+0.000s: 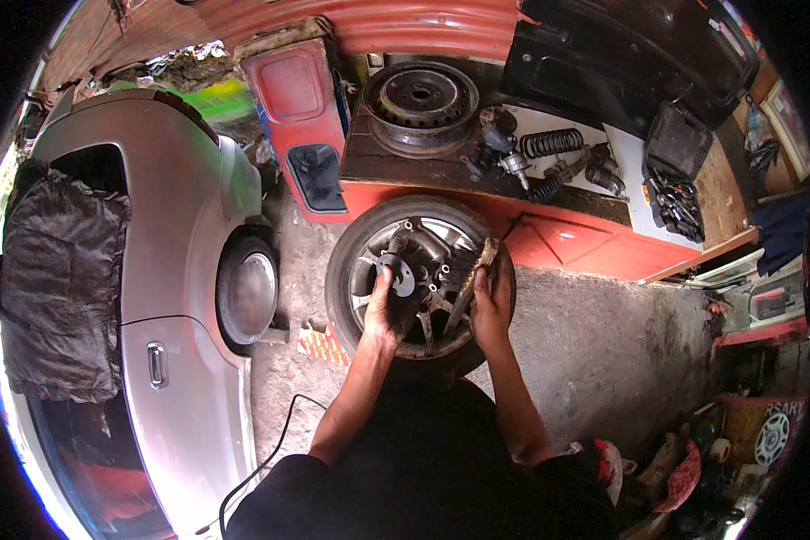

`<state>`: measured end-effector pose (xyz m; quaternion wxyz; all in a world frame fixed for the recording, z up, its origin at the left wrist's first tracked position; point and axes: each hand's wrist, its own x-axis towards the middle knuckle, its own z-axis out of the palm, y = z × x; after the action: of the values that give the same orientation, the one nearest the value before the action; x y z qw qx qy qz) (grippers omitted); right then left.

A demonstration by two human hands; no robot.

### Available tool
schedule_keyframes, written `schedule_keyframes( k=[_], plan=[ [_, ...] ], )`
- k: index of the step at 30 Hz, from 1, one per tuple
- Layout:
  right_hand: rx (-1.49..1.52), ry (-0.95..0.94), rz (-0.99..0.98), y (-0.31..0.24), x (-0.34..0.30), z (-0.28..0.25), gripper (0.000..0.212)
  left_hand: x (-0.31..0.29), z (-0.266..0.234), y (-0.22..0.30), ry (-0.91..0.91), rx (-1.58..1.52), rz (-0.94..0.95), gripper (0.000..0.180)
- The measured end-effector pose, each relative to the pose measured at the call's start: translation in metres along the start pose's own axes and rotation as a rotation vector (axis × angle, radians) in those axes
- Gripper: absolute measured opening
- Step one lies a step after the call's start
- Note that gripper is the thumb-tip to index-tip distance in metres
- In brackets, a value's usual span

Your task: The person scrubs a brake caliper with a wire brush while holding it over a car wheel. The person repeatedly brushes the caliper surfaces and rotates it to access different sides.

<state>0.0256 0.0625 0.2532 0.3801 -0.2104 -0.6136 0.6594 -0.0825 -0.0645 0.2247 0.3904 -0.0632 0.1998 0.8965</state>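
My left hand (pixel 382 308) is closed around a dark metal car part with a shiny round face (pixel 405 278), its thumb against that face. In my right hand (pixel 490 306) is a worn brush (pixel 487 259) with a long wooden back, held upright; its dark bristles point toward the metal part. A small gap seems to lie between the two, though the dark tones make it hard to judge. Below both hands a tyre on a spoked alloy wheel (pixel 355 241) lies flat. Another dark metal part (pixel 434 243) rests on the wheel, just beyond my left hand.
Beyond the wheel stands a red cabinet (pixel 585 245) carrying a steel rim (pixel 423 94), a coil spring (pixel 552 142) and an open tool case (pixel 675 202). At left is a silver car (pixel 175 270); a black cable (pixel 274 454) runs near it. Clutter (pixel 675 459) fills the lower right.
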Motion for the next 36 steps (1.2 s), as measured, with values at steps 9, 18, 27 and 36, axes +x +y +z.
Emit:
schedule_keyframes(
  k=[9,18,27,36],
  plan=[
    [0.330,-0.063,0.188,-0.016,0.016,-0.002,0.057,-0.012,0.017,0.026,-0.081,0.623,0.211,0.127],
    [0.335,-0.064,0.133,-0.018,0.022,0.006,0.059,-0.015,0.005,0.040,-0.257,0.686,0.052,0.137],
    [0.225,-0.038,0.084,-0.020,0.030,0.006,0.055,-0.004,-0.008,0.015,-0.124,0.170,0.054,0.098],
    [-0.259,-0.029,0.049,0.041,0.011,-0.034,0.058,-0.001,0.006,0.028,-0.092,0.601,0.301,0.094]
  ],
)
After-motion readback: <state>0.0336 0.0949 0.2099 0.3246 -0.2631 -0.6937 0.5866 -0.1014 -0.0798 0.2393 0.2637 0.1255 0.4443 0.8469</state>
